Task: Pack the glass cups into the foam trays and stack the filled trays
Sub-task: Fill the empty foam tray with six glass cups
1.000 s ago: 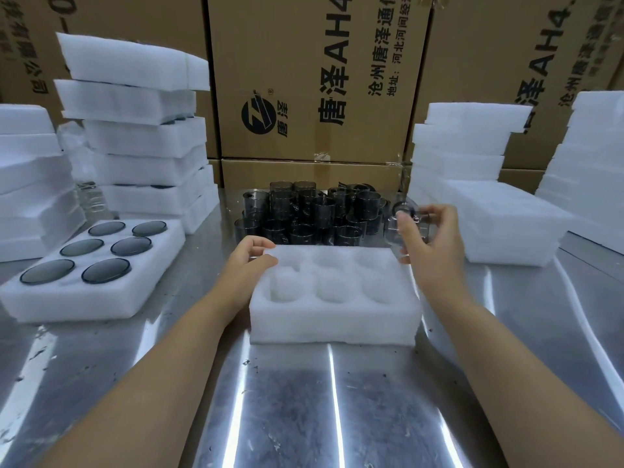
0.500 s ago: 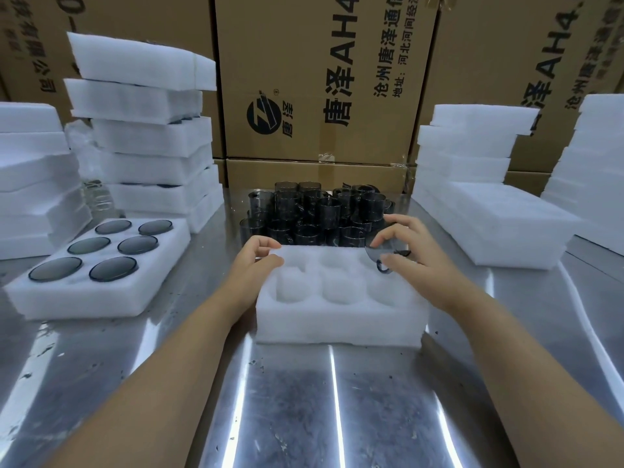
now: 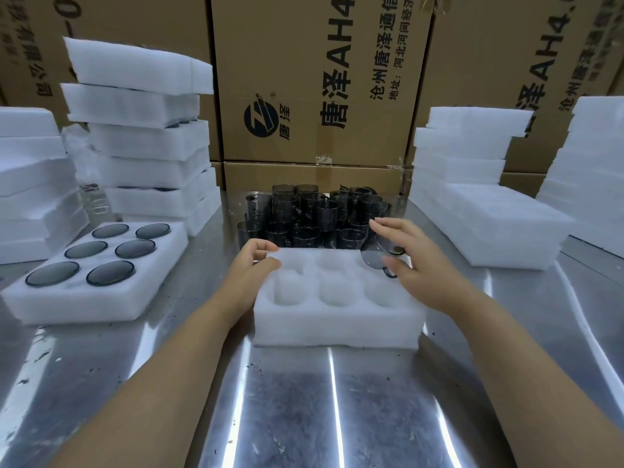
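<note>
My right hand (image 3: 418, 265) is holding one smoked glass cup (image 3: 380, 256) in a closed grip, tilted over the empty foam tray's (image 3: 337, 327) far right pocket, for seating. My left hand (image 3: 251, 268), loosely curled and empty, is steadying the tray's far left corner on the surface (image 3: 304, 400).

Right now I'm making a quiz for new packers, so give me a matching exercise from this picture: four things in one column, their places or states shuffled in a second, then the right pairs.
Things:
1. left hand
2. tilted glass cup
3. filled foam tray
4. loose glass cups

Places or states:
A. standing clustered behind the empty tray, against the cardboard boxes
B. held in the right hand over the empty foam tray, far right corner
C. on the steel table, left, all six pockets occupied
D. resting on the empty tray's far left corner

Pairs: 1-D, 2-B, 3-C, 4-A
</note>
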